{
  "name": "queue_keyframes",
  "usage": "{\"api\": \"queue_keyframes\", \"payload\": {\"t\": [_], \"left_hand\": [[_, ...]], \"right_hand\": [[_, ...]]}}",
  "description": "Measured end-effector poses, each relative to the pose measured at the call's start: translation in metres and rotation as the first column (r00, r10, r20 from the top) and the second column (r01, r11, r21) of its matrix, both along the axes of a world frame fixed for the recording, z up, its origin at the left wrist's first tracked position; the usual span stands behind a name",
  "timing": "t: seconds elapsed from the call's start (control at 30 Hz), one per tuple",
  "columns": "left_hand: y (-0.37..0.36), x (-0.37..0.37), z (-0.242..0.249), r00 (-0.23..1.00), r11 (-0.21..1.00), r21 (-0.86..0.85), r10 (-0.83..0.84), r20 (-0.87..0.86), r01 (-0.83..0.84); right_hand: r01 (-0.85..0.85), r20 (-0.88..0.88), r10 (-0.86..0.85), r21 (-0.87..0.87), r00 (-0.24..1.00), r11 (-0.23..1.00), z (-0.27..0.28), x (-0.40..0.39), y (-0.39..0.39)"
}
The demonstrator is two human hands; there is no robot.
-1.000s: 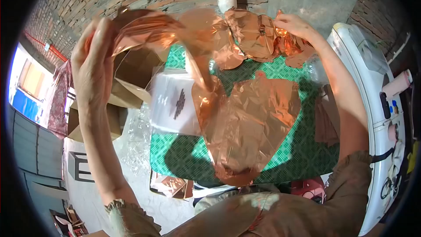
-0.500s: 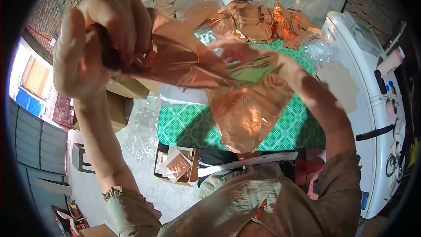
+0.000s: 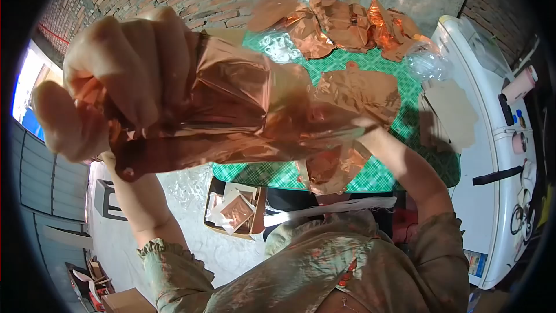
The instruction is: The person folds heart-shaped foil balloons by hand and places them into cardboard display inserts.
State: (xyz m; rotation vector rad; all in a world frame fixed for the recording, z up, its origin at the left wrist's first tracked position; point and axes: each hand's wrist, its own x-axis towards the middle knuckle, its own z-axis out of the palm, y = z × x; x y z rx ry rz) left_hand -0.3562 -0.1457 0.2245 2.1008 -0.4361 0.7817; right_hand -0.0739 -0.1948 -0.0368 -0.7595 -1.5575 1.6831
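My left hand [image 3: 124, 72] is raised close to the camera at the left, its fingers closed on a crumpled end of a copper-coloured foil balloon [image 3: 226, 104]. Flat and shiny, the balloon stretches across the view toward my right hand [image 3: 368, 124]. That hand's fingers are mostly behind the thin, see-through foil and blurred, but seem folded on its right end. Below and behind lies more copper foil on the table: a flat piece [image 3: 370, 93] with a rounded outline, and another [image 3: 330, 171] at the front edge.
A green checked cloth covers the table [image 3: 405, 168]. Crumpled copper foil pieces [image 3: 341, 23] and clear plastic [image 3: 428, 61] lie along its back, with cardboard sheets [image 3: 452, 116] at right. A white appliance [image 3: 486, 197] stands beside it. An open box [image 3: 258, 220] sits below the front edge.
My left hand has moved left, lower and nearer the camera with its end of the foil. My right hand has shifted down, and more of the table shows behind.
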Motion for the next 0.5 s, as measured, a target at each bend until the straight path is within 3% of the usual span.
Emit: {"api": "queue_keyframes", "payload": {"t": [0.1, 0.13, 0.2, 0.27, 0.33, 0.4, 0.5], "left_hand": [[0.004, -0.012, -0.001, 0.995, 0.995, 0.04, 0.096, 0.0, -0.095], [0.006, -0.019, -0.003, 0.989, 0.987, 0.057, 0.149, -0.002, -0.148], [0.016, -0.037, -0.012, 0.957, 0.952, 0.102, 0.29, 0.003, -0.289], [0.021, -0.057, -0.022, 0.924, 0.929, 0.044, 0.37, -0.096, -0.367], [0.025, -0.076, -0.038, 0.879, 0.896, -0.028, 0.427, -0.211, -0.442], [0.021, -0.085, -0.06, 0.836, 0.853, -0.128, 0.448, -0.316, -0.506], [0.015, -0.091, -0.111, 0.787, 0.771, -0.23, 0.498, -0.364, -0.594]], "right_hand": [[0.156, 0.076, -0.153, -0.043, 0.985, 0.987, -0.017, 0.003, -0.013], [0.171, -0.226, -0.211, -0.181, 0.951, 0.968, -0.001, -0.002, -0.022], [0.34, -0.185, -0.425, -0.363, 0.886, 0.867, 0.0, 0.015, -0.037], [0.405, -0.251, -0.493, -0.33, 0.833, 0.853, 0.001, 0.038, -0.049], [0.529, -0.11, -0.551, -0.18, 0.827, 0.829, 0.024, 0.05, -0.058], [0.508, -0.064, -0.525, -0.174, 0.849, 0.844, 0.05, 0.061, -0.069], [0.619, 0.022, -0.623, -0.138, 0.782, 0.773, 0.047, 0.068, -0.08]]}}
